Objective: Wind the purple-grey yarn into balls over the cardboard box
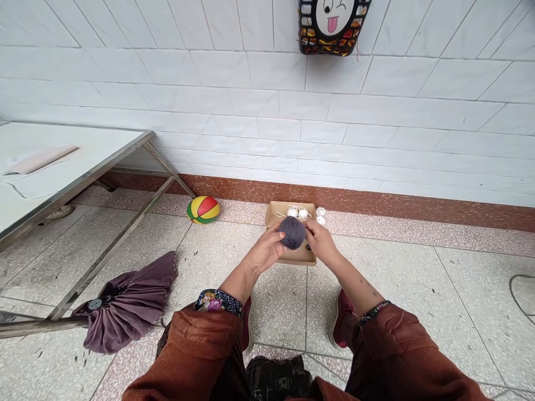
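A ball of grey-purple yarn [292, 233] is held up over a shallow cardboard box [272, 209] on the floor. My left hand [267, 249] grips the ball from its left side, thumb across the front. At the ball's right edge, the fingers of my right hand [320, 239] are pinched together; what is between them is too small to make out. White balls of yarn [302, 213] with loose strands lie in the back of the box. Beside the box's right edge are more small white balls [320, 216]. Something small and dark [308, 247] shows just under my right hand.
A red, yellow and green ball [203, 210] lies by the wall. A metal-framed table [83, 131] stands at left, with a folded purple umbrella-like cloth [134, 306] near its leg. A black basket [330, 45] hangs on the wall. A cable [513, 292] lies far right.
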### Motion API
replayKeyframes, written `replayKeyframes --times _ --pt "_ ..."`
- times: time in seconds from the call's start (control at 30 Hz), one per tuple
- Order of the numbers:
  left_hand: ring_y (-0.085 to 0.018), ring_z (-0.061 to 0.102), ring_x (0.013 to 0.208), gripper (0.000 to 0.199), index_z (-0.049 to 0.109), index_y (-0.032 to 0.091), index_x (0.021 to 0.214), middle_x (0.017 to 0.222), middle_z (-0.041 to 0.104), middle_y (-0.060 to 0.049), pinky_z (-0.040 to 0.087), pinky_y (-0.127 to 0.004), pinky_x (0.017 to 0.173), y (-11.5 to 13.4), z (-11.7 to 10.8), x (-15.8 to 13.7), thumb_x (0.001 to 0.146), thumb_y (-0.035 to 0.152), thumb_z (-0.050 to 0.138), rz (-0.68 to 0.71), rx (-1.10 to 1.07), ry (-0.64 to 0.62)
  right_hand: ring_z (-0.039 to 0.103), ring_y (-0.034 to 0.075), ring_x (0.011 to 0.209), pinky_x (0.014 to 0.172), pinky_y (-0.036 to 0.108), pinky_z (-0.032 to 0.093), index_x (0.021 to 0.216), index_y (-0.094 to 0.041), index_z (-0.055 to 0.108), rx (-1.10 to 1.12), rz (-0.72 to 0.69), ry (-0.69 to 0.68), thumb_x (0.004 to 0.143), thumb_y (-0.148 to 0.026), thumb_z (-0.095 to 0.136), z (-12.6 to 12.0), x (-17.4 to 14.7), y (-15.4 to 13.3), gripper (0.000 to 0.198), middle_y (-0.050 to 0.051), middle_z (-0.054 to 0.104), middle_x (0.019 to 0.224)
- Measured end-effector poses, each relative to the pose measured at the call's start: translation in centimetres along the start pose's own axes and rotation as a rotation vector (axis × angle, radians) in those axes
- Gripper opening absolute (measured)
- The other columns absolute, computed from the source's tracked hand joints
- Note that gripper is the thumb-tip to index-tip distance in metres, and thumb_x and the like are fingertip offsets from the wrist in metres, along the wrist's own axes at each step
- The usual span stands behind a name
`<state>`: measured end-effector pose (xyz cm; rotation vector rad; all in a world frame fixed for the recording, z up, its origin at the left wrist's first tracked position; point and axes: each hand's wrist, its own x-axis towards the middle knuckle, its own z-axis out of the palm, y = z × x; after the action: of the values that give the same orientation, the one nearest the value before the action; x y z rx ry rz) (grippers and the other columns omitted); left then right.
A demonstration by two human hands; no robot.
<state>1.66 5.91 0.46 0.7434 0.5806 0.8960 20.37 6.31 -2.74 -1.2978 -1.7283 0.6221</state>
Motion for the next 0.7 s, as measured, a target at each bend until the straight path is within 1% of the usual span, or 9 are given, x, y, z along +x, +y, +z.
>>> replayKeyframes --times 0.07,0.17,0.27,0.33,0.4,0.47,0.53,0.6,0.7 --pt "-0.022 0.062 0.097 0.049 0.061 0.016 0.120 0.117 0.066 -0.012 0.051 -0.031 0.077 0.2 -0.4 0.3 0.075 0.031 0.073 0.051 0.022 0.081 0.060 0.019 0.077 0.072 0.029 0.047 0.084 -0.021 0.062 -0.056 -0.047 -0.090 0.094 -0.021 0.050 0.5 -0.4 0.0 0.015 0.003 0.064 0.080" --pt "-0.019 0.062 0.090 0.044 0.062 0.016 0.111 0.107 0.067 -0.009 0.050 -0.030 0.074 0.2 -1.0 0.7 0.072 0.031 0.074 0.080 0.105 0.222 0.062 0.018 0.080 0.074 0.028 0.047 0.088 -0.021 0.063 -0.103 -0.133 -0.233 0.096 -0.023 0.053 1.0 -1.2 -0.6 0.013 0.004 0.066 0.085" --pt "-0.019 0.061 0.086 0.042 0.061 0.016 0.104 0.099 0.066 -0.006 0.049 -0.031 0.074 0.1 -1.4 0.9 0.067 0.030 0.076 0.087 0.244 0.345 0.062 0.017 0.082 0.075 0.028 0.047 0.091 -0.022 0.066 -0.046 -0.207 -0.375 0.096 -0.027 0.055 0.8 -1.6 -2.0 0.013 0.003 0.068 0.089" --pt "-0.019 0.060 0.087 0.043 0.061 0.017 0.104 0.095 0.065 -0.005 0.049 -0.031 0.076 0.0 -1.5 0.9 0.065 0.028 0.076 0.094 0.352 0.390 0.062 0.016 0.079 0.073 0.028 0.047 0.090 -0.021 0.066 0.059 -0.209 -0.420 0.096 -0.029 0.056 0.3 -1.5 -3.0 0.014 0.002 0.069 0.086" --pt "-0.020 0.059 0.089 0.046 0.062 0.017 0.107 0.096 0.065 -0.005 0.047 -0.032 0.079 0.0 -1.3 0.8 0.064 0.025 0.076 0.103 0.462 0.395 0.061 0.015 0.075 0.070 0.027 0.047 0.089 -0.021 0.067 0.170 -0.155 -0.387 0.095 -0.032 0.057 -0.5 -1.3 -3.9 0.016 0.001 0.069 0.083" --pt "-0.020 0.058 0.091 0.048 0.063 0.018 0.109 0.100 0.065 -0.005 0.046 -0.032 0.081 -0.1 -1.2 0.7 0.063 0.023 0.076 0.103 0.552 0.360 0.061 0.015 0.074 0.070 0.028 0.048 0.089 -0.021 0.068 0.242 -0.092 -0.285 0.094 -0.034 0.058 -1.3 -0.9 -4.2 0.017 0.001 0.068 0.083" --pt "-0.021 0.058 0.093 0.047 0.064 0.018 0.109 0.102 0.065 -0.006 0.045 -0.032 0.083 -0.1 -1.0 0.4 0.064 0.022 0.076 0.072 0.607 0.274 0.060 0.016 0.076 0.071 0.029 0.048 0.087 -0.021 0.067 0.259 -0.052 -0.158 0.094 -0.035 0.058 -1.8 -0.4 -3.9 0.018 0.002 0.067 0.083" --pt "-0.022 0.058 0.096 0.052 0.063 0.020 0.116 0.105 0.065 -0.006 0.044 -0.034 0.085 -0.2 -0.8 0.1 0.065 0.021 0.075 0.015 0.609 0.134 0.059 0.017 0.075 0.071 0.030 0.047 0.084 -0.021 0.066 0.233 -0.032 -0.049 0.094 -0.035 0.057 -1.9 0.0 -3.1 0.018 0.002 0.065 0.081" --pt "-0.025 0.058 0.107 0.066 0.056 0.024 0.130 0.116 0.064 -0.008 0.043 -0.036 0.091 -0.2 -0.6 -0.3 0.067 0.020 0.076 -0.035 0.501 -0.061 0.057 0.018 0.075 0.071 0.030 0.046 0.081 -0.022 0.065 0.163 0.005 0.048 0.092 -0.034 0.058 -1.6 0.5 -1.7 0.018 0.002 0.063 0.078"
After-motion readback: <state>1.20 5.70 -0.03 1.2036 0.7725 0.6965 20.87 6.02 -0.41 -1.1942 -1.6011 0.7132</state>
